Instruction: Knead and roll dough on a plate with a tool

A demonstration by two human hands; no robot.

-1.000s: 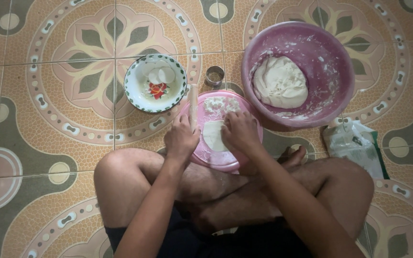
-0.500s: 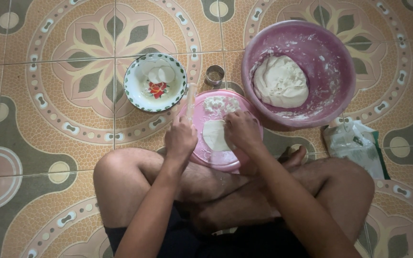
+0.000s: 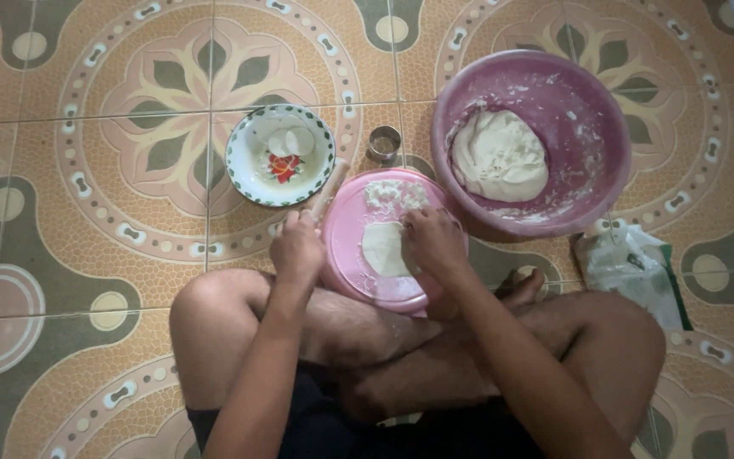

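1. Setting: a person sits cross-legged on a patterned tile floor [image 3: 87, 280]; a pink board [image 3: 346, 255] lies at the knees, centre of the frame.
2. Work in hand: a flattened dough disc [image 3: 381, 248] lies on the board, with loose flour [image 3: 392, 194] heaped at the board's upper edge.
3. Right hand [image 3: 433, 244]: fingers curled down onto the disc's right edge, pressing or pinching it; whether the grip is fully closed cannot be told.
4. Left hand [image 3: 296, 248]: closed around the lower end of a rolling pin [image 3: 330, 189], which slants up towards the plate.
5. Done, as judged: several cut rounds [image 3: 286, 141] already rest on the enamel plate [image 3: 248, 174], upper left of centre.
6. Left, as judged: a large dough mass [image 3: 499, 155] remains in the pink basin [image 3: 592, 110], upper right, so most of the portions are yet to be made.
7. Nearby: a small metal cutter [image 3: 384, 142] above the board; a plastic bag [image 3: 630, 268] at the right.
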